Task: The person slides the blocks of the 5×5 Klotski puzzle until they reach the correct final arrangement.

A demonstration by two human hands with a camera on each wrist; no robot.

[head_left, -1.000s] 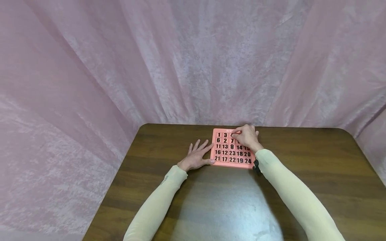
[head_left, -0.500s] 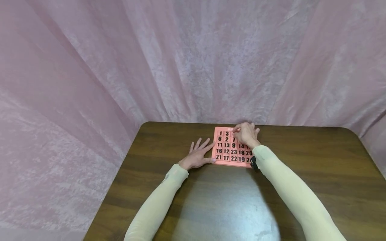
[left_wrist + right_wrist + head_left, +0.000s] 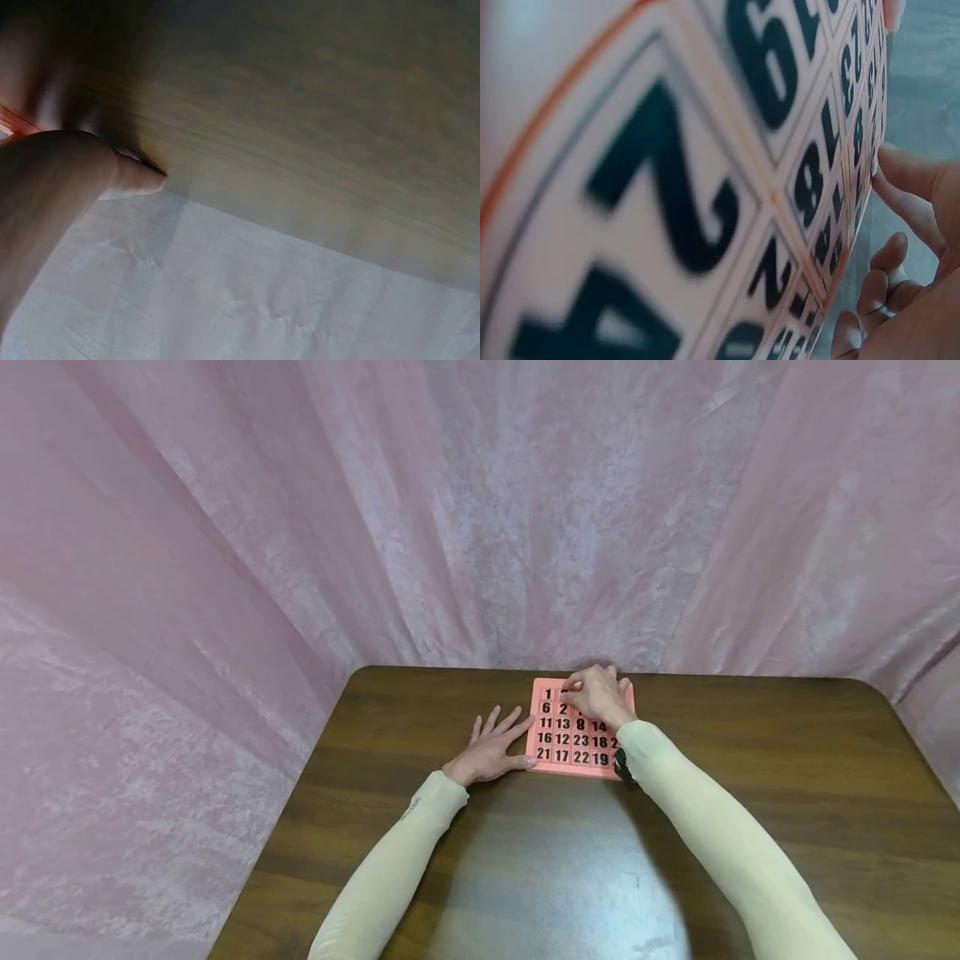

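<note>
A pink sliding number puzzle (image 3: 581, 772) with black numerals lies at the far side of the table. My left hand (image 3: 491, 752) rests flat on the wood at its left, fingers spread, with the thumb and index fingertips at the puzzle's left edge. Over the upper rows, my right hand (image 3: 598, 693) has its thumb and index fingertips down at the number tiles near the top. It covers the upper right numbers. In the right wrist view, the tiles (image 3: 705, 172) loom close, and the fingertips (image 3: 891, 166) meet the board's far surface.
The brown wooden table (image 3: 750, 760) ends just behind the puzzle, where a pink velvet curtain (image 3: 525, 527) hangs. A dark band (image 3: 622, 765) sits at the right wrist, beside the puzzle's lower right corner.
My right hand has shifted left along the top row, from around the 4 to the 3, covering that number. My left hand stays at the puzzle's left edge.
</note>
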